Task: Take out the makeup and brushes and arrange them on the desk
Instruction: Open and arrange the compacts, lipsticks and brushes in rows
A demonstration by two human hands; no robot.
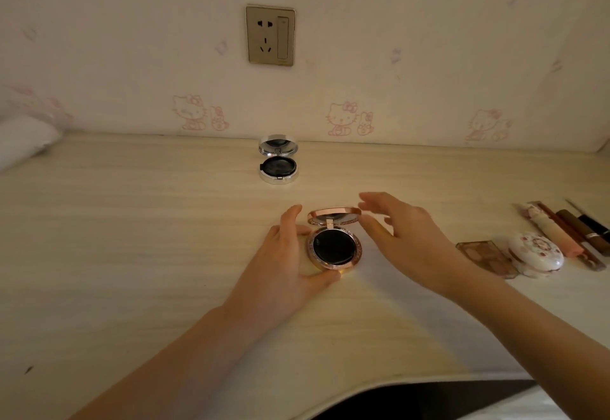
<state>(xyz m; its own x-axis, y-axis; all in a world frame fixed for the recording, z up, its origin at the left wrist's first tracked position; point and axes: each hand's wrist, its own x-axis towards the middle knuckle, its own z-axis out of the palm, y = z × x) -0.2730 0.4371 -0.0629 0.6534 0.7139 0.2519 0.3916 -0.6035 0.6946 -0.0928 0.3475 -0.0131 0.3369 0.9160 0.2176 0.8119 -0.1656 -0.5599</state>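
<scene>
The pale wood-grain surface [132,238] carries everything, and both hands work at its middle. The left hand [290,254] grips the open rose-gold compact [333,249] by its base, with the fingers curved up along the left rim and the thumb hooked against the near edge. The right hand [406,238] is spread and holds nothing. Its straight fingers reach to the right edge of the raised lid [333,215], though blur hides whether they touch it. The compact lies on the surface between the two hands, its dark cushion facing up. It looks light and rigid, and its polished shell is likely slippery. The hinge and the lid's inner face are probably the weak points. The base rim, pinched on opposite sides, is the safest place to hold it. The lid is best only nudged at its edge, and fingers should stay clear of the soft cushion. Beyond the left hand's fingertips, well apart, an open silver compact [278,168] sits near the wall. To the right of the right hand a white floral compact [534,252] rests just beside a brown eyeshadow palette [485,256]. Several slim tubes [561,233] lie side by side behind them; these look light and apt to roll.
</scene>
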